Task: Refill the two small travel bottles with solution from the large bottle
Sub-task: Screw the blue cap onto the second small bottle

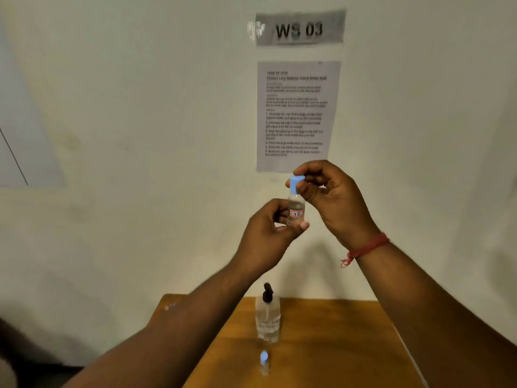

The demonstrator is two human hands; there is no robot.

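Clear plastic, with a red-bordered label reading "17B", makes up the small travel bottle [296,211] we hold up in front of the wall, well above the surface [335,345]. Our left hand [267,236] grips its lower body, fingers curled behind it and the thumb across the base. Our right hand [333,197] pinches its blue cap [296,184] between thumb and fingertips; the cap sits on the neck, and we cannot tell how tightly. A red thread bracelet [365,249] circles our right wrist.

Below, on the wooden surface, the large bottle [267,320] stands upright near the wall, clear, with a black pump top [267,293]. Nearer to us, apart from it, stands the second travel bottle [264,364], upright with its own blue cap on.

On the wall behind, a grey sign [300,28] reads "WS 03", and under it hangs a printed instruction sheet [296,116], its text too blurred for us to read.
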